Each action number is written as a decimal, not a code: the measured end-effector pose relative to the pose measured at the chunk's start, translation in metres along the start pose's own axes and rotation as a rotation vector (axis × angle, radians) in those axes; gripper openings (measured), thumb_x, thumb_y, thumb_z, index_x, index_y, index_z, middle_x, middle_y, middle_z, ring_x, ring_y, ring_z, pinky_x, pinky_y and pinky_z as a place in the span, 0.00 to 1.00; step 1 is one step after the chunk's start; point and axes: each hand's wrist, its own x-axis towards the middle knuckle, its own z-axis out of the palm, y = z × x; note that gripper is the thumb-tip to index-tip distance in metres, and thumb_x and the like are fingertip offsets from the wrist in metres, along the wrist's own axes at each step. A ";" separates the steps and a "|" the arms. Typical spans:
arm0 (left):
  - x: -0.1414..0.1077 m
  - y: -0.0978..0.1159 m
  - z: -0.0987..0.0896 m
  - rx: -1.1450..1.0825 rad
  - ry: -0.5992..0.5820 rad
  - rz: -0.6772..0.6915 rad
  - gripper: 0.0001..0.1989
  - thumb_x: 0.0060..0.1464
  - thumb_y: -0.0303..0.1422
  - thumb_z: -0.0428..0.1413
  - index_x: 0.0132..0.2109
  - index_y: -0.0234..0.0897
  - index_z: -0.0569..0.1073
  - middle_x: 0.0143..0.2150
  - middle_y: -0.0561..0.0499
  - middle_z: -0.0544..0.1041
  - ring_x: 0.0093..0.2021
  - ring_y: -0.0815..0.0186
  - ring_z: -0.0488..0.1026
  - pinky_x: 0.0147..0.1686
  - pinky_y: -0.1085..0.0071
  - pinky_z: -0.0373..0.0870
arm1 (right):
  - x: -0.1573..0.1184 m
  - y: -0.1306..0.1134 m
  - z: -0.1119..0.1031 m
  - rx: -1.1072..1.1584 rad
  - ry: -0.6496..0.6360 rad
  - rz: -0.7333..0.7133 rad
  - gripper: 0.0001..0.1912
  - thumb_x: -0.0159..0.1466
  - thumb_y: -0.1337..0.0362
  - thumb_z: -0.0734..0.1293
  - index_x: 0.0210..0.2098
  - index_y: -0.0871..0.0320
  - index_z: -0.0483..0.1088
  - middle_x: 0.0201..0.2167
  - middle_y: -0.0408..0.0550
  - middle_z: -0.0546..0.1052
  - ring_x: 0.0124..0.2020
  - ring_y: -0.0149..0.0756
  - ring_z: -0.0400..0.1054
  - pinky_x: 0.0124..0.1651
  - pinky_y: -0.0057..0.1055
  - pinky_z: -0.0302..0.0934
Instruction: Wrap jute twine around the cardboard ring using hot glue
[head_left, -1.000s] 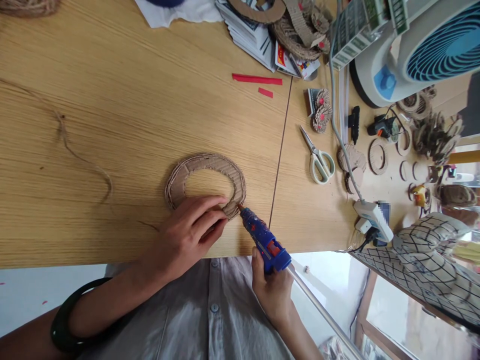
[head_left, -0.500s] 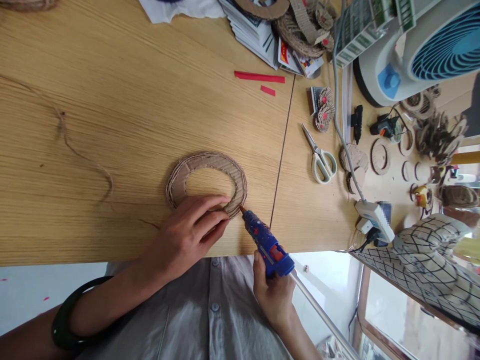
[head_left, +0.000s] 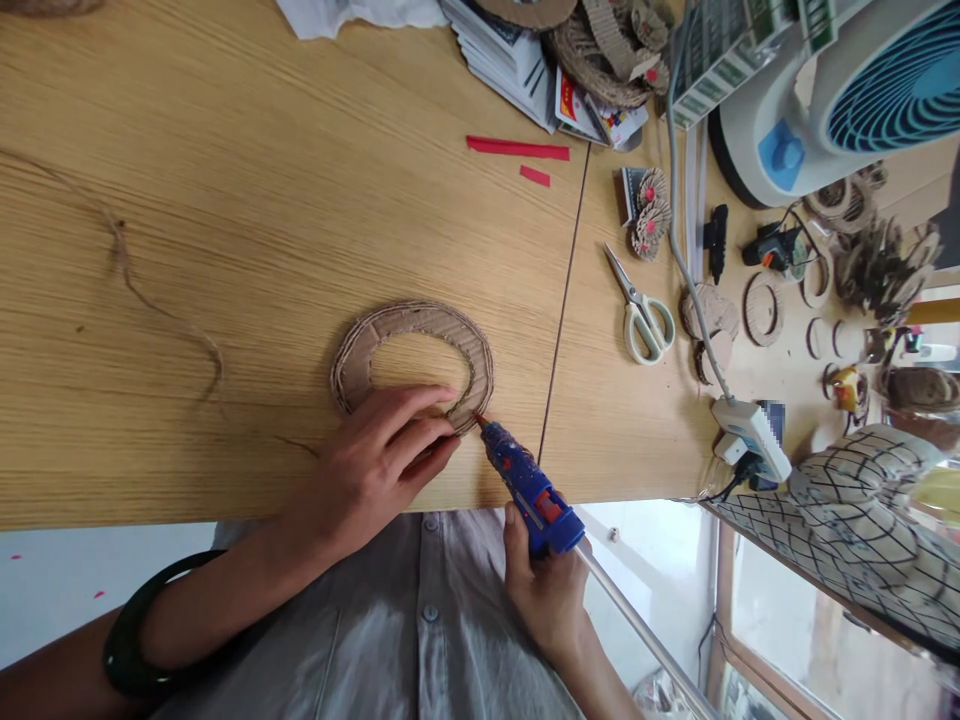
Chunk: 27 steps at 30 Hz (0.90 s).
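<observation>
A flat brown cardboard ring (head_left: 457, 345) lies on the table near its front edge, with twine-like strands around its outer rim. My left hand (head_left: 375, 460) grips the near side of this ring, fingers bent over it and some reaching into the opening. In my right hand (head_left: 551, 595) is a blue hot glue gun (head_left: 529, 485), tilted up to the left. Its nozzle meets the ring's lower right rim, and a long pale glue stick (head_left: 637, 620) sticks out of its back. A loose strand of twine (head_left: 169, 312) runs across the table at the left towards my left wrist.
White-handled scissors (head_left: 646, 325), red paper strips (head_left: 517, 148) and cardboard flowers (head_left: 649, 215) lie to the right. Beyond them are a grey cable (head_left: 675, 215), a power strip (head_left: 754, 435) and a fan (head_left: 795, 120). A stack of cards (head_left: 510, 75) sits at the back.
The glue gun's nozzle has shifted slightly left along the ring's rim. My left hand and the ring stay nearly where they were.
</observation>
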 end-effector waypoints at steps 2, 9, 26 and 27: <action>0.000 0.000 0.000 -0.004 -0.005 -0.001 0.08 0.59 0.25 0.59 0.45 0.37 0.72 0.53 0.46 0.75 0.53 0.60 0.74 0.56 0.61 0.72 | -0.001 0.002 0.002 -0.004 0.024 0.008 0.10 0.69 0.60 0.62 0.35 0.57 0.70 0.25 0.45 0.76 0.23 0.35 0.72 0.26 0.28 0.62; 0.002 0.000 0.000 -0.003 -0.023 0.004 0.07 0.60 0.25 0.59 0.45 0.37 0.72 0.53 0.47 0.75 0.53 0.61 0.74 0.56 0.61 0.71 | -0.001 0.008 0.004 -0.018 0.019 0.056 0.11 0.69 0.59 0.63 0.34 0.57 0.71 0.22 0.44 0.76 0.20 0.34 0.71 0.24 0.27 0.62; 0.002 0.001 -0.001 0.006 -0.033 0.011 0.08 0.59 0.24 0.60 0.45 0.36 0.72 0.53 0.46 0.75 0.53 0.61 0.74 0.56 0.61 0.72 | 0.012 0.010 0.006 0.033 0.055 0.025 0.11 0.69 0.58 0.64 0.34 0.57 0.72 0.23 0.45 0.76 0.22 0.33 0.71 0.25 0.26 0.64; 0.002 0.000 -0.001 0.006 -0.033 0.012 0.08 0.59 0.24 0.60 0.45 0.36 0.72 0.53 0.46 0.75 0.53 0.61 0.73 0.56 0.61 0.72 | 0.013 0.009 0.006 0.036 0.062 0.021 0.11 0.69 0.58 0.64 0.34 0.57 0.71 0.24 0.45 0.76 0.22 0.34 0.72 0.25 0.27 0.64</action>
